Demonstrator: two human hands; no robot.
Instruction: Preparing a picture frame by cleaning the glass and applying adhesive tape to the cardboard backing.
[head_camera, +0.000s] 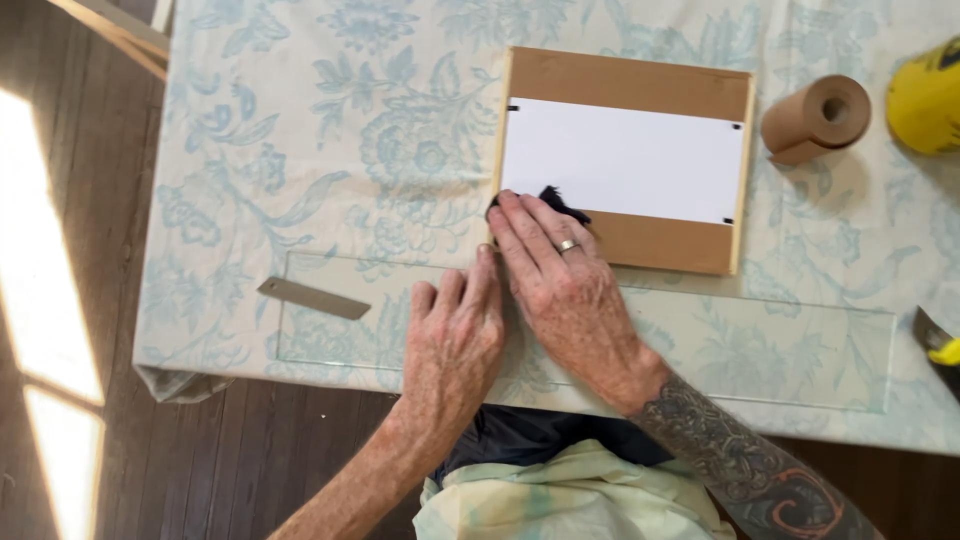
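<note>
A wooden picture frame lies face down on the table, its brown backing board carrying a white sheet pinned at the corners by small black tabs. My right hand, with a ring on one finger, presses on the frame's near left corner. Its fingertips cover a small black thing that is mostly hidden. My left hand lies flat beside it on the cloth, its fingertips against the frame's near left edge, and holds nothing.
A long clear plastic sheet lies along the near edge of the floral tablecloth. A flat metal strip is at the left. A brown paper tape roll and a yellow object stand at the right, and a yellow-handled tool at the right edge.
</note>
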